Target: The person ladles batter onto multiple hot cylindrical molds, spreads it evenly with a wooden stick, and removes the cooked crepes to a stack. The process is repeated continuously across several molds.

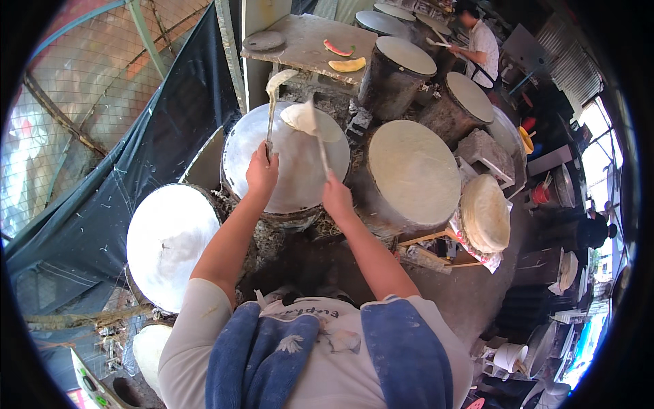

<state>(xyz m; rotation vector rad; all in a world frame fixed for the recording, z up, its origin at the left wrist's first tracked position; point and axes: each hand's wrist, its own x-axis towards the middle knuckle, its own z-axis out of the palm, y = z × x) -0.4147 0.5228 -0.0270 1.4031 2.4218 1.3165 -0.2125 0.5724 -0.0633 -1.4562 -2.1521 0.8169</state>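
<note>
My left hand grips the handle of a tool whose pale, batter-coated end points away from me. In my right hand is a second stick-like tool, slightly blurred, its far end over a patch of pale batter. Both tools are above a round metal griddle. The batter lies on the griddle's far right part. To the right, a large thin flatbread covers another round griddle. Beyond it stands a stack of flatbreads on a cloth-lined support.
A bare metal griddle stands at the left, beside a dark tarp. A table ahead holds a melon rind and a red rind piece. Several drum stoves stand ahead right, where another person works. A concrete block is near the stack.
</note>
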